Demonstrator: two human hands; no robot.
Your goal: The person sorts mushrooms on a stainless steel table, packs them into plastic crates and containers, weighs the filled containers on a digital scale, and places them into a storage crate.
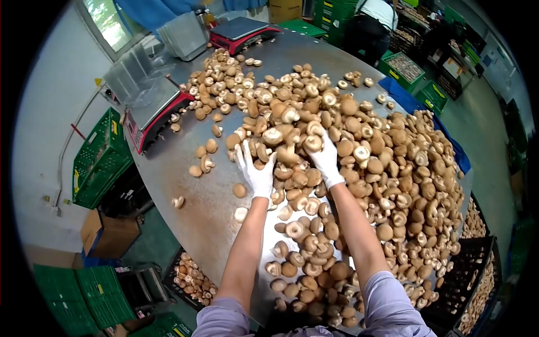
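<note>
- On the table (208,224): we list mushrooms (375,165), massed from its middle to its right.
- At the table's left edge: we enter the nearer scale (157,106); at its far end, the farther scale (240,28).
- Left of the table: we log a crate (101,160).

Blue cloth (163,11) beside a window (105,25), green crate (96,160) near a cardboard box (119,235).

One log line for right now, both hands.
left white-gloved hand: touching heap of brown, round-capped mushrooms | right white-gloved hand: touching same heap | surface: grey metal table
</note>
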